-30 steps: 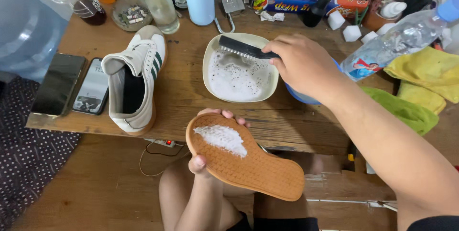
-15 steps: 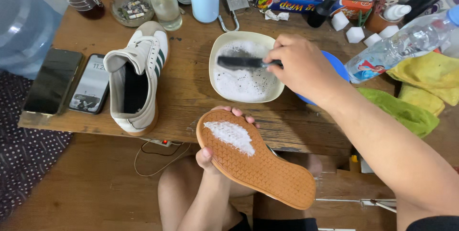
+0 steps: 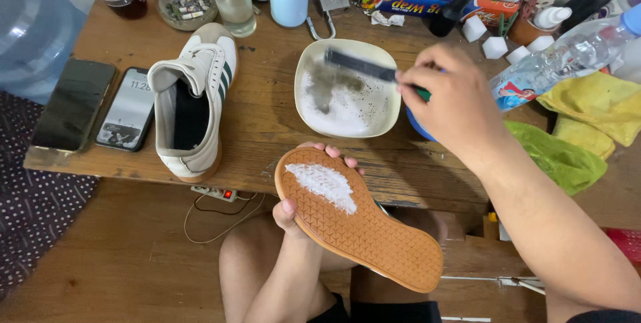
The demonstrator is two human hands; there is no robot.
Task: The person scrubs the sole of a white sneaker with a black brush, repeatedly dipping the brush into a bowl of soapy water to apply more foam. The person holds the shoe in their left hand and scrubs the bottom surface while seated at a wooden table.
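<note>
Two phones (image 3: 100,106) lie at the desk's (image 3: 267,129) left edge beside a white sneaker (image 3: 190,99). Below the edge, the left hand (image 3: 297,206) has its fingers (image 3: 334,153) clamped around an upturned, foam-smeared shoe (image 3: 357,219). The right hand (image 3: 451,102), fingers wrapped tight, holds a brush (image 3: 360,66) over the soapy bowl (image 3: 347,89).

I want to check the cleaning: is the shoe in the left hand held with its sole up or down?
Sole up. The left hand holds the shoe with its tan patterned sole facing the camera, white foam on it.
</note>
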